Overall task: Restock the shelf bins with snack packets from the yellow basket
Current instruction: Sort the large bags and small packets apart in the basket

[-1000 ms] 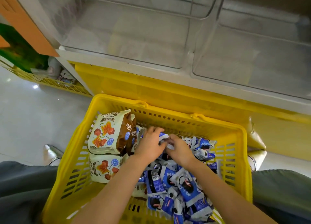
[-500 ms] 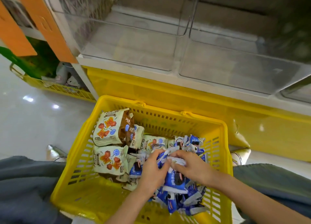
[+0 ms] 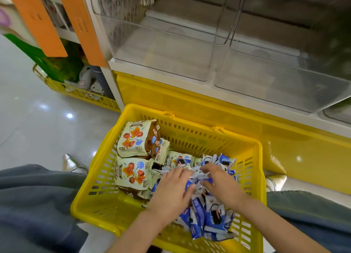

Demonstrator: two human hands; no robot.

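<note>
Both have drawn closer: left hand (image 3: 171,192) and right hand (image 3: 222,186) curl round blue packets (image 3: 212,216) in basket (image 3: 190,136); bins (image 3: 171,53) unfilled

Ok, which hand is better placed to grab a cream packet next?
Left, probably. The left hand lies beside the cream packets in the yellow basket; the right hand is farther off, over the blue packets.

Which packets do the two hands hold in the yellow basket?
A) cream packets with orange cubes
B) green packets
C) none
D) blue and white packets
D: the left hand and right hand grip blue and white packets from the pile; the cream packets lie to the left in the yellow basket.
</note>
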